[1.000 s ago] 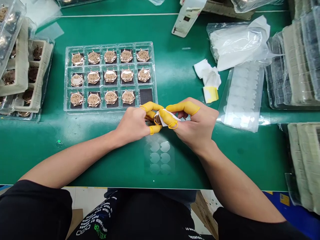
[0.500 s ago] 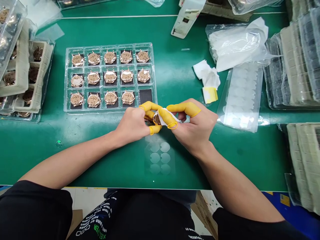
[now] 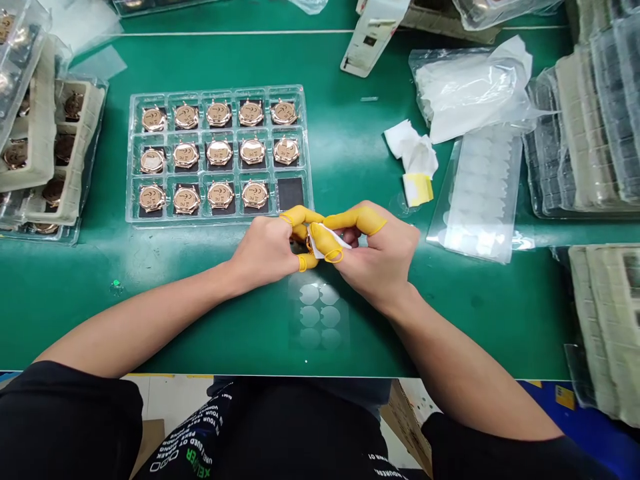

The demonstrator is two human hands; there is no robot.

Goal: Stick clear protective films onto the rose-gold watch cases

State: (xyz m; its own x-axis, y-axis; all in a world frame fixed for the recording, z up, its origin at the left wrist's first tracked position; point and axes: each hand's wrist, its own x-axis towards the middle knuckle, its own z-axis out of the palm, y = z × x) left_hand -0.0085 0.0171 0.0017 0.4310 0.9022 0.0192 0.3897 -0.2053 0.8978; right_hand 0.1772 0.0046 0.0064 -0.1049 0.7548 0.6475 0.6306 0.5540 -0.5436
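Note:
My left hand (image 3: 273,245), in yellow finger cots, is closed around a rose-gold watch case (image 3: 309,244) in front of the tray. Only a sliver of the case shows between the fingers. My right hand (image 3: 377,250), also wearing yellow finger cots, pinches a folded white wiping cloth (image 3: 317,248) and presses it on the case. Just beyond my hands lies a clear plastic tray (image 3: 129,160) holding rows of rose-gold watch cases, backs up. Its near right compartment shows only a black pad (image 3: 291,193). Below my hands is a clear sheet of round films (image 3: 320,315).
Stacked trays with watch cases (image 3: 75,160) stand at the left. Crumpled white cloth (image 3: 415,157), a bag of white wipes (image 3: 465,87) and a sheet of films in plastic (image 3: 477,193) lie to the right. More stacked trays (image 3: 580,133) stand at the far right.
My right hand has shifted a little left, and the white cloth now covers more of the watch case. My left hand keeps its hold in nearly the same place.

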